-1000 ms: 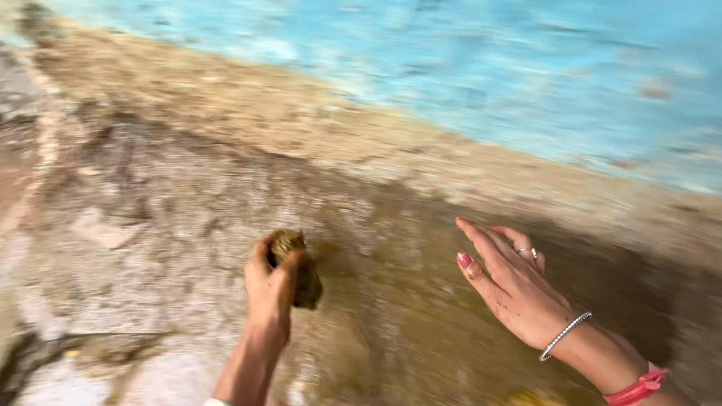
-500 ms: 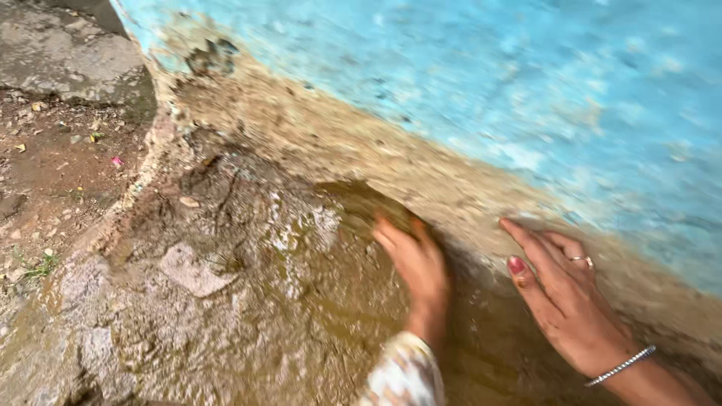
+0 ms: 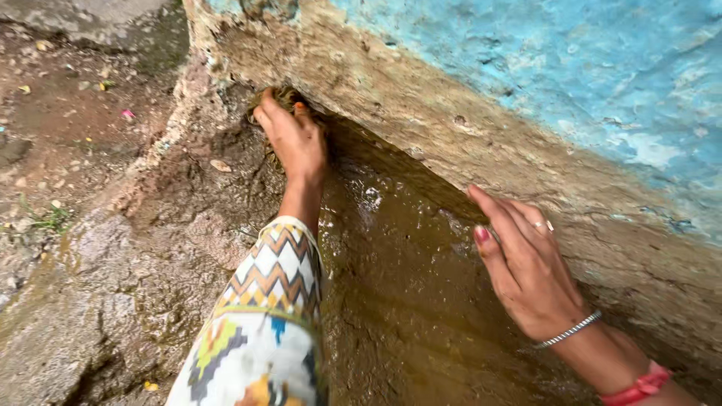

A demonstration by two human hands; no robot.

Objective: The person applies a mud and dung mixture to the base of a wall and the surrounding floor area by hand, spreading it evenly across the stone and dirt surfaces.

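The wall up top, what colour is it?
Light blue, flaking painted wall above bare brown plaster, in the head view.

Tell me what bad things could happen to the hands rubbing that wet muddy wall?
The left hand presses a fibrous clump against the rough, cracked wall base; knuckles might scrape there. The right hand rests flat on the wet, slick-looking stone floor, so it could slip. Mud may also soil the patterned sleeve.

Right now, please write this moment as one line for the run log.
left hand: pressing fibrous scrubber into wall base | right hand: flat on wet mud surface, holds nothing | wall: blue paint above
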